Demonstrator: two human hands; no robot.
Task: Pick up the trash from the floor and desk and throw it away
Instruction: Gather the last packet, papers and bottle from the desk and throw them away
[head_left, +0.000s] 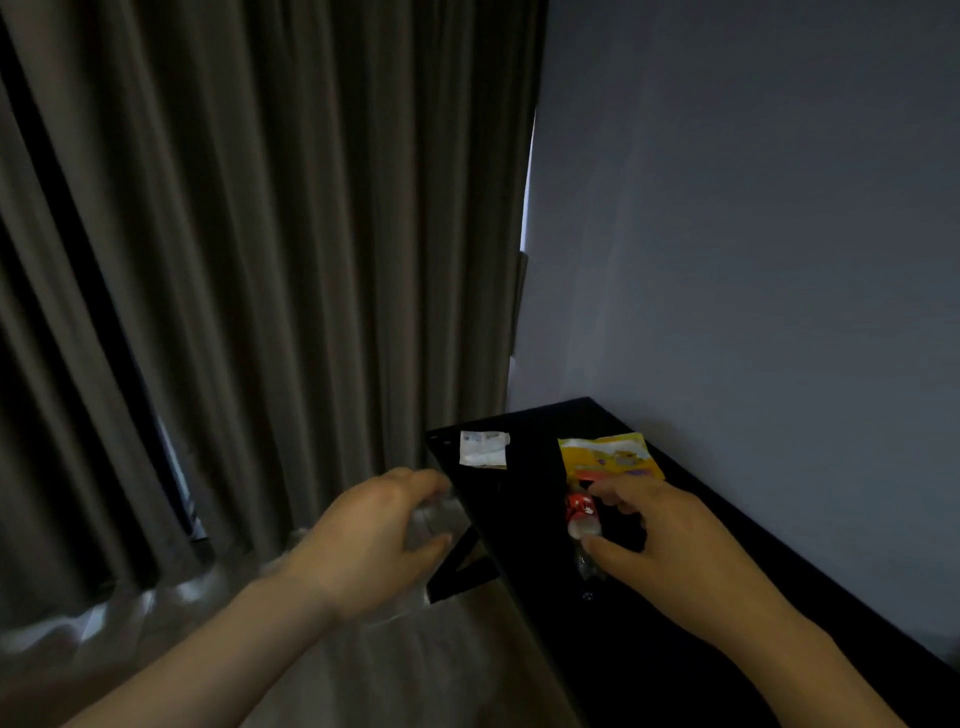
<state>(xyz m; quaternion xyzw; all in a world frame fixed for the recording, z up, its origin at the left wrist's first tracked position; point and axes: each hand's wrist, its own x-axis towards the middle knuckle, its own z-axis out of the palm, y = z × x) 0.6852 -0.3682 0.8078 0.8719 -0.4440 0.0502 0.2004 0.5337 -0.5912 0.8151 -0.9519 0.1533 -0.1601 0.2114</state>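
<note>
A clear plastic bottle with a red label (583, 514) lies on the black desk (530, 499). My right hand (670, 540) is over it, thumb and fingers spread on either side of the bottle, not closed. My left hand (379, 530) hovers off the desk's left edge and grips a clear, blurred plastic item (434, 519), probably a bag or bottle. A yellow snack wrapper (610, 456) lies beyond the bottle, near the wall. A small white wrapper (483, 448) lies at the desk's far left corner.
Heavy grey-brown curtains (234, 260) hang at the left down to the floor. A pale wall (753, 234) runs along the desk's right side. A black angled desk leg (462, 566) shows under the left edge. White sheer fabric (104, 623) pools on the floor at the lower left.
</note>
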